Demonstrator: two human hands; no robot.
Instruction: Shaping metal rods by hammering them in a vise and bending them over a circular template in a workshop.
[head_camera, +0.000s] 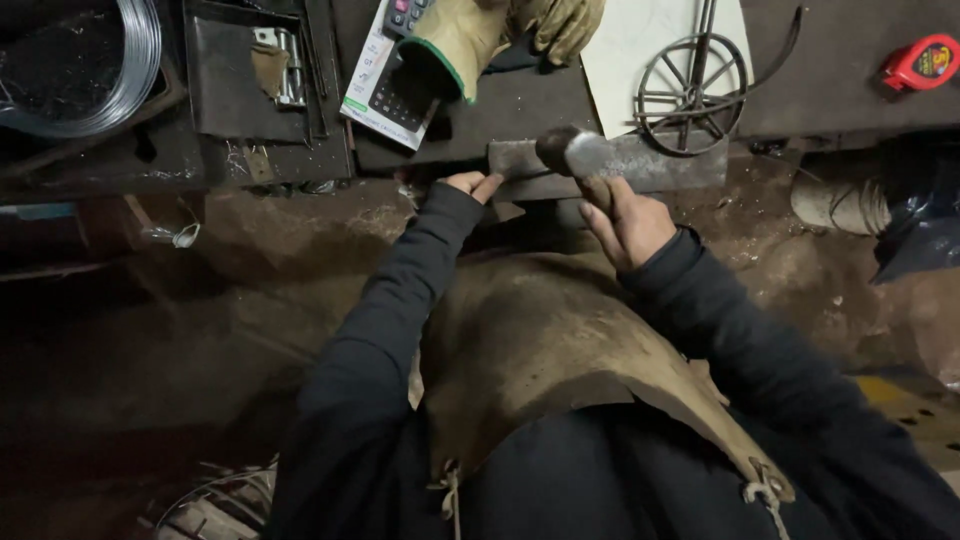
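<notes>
While the right hand (628, 222) hides the hammer (575, 155) handle, its head blurs.

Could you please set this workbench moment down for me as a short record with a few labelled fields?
Right hand: grips a hammer, its head over the metal block.
Left hand: fingertips at the left end of the block; whether it pinches a workpiece cannot be told.
Bench: dark, cluttered.
On bench: work gloves, calculator, wire wheel ornament, red tape measure, wire coil, hinge.
Worn: leather apron.
</notes>
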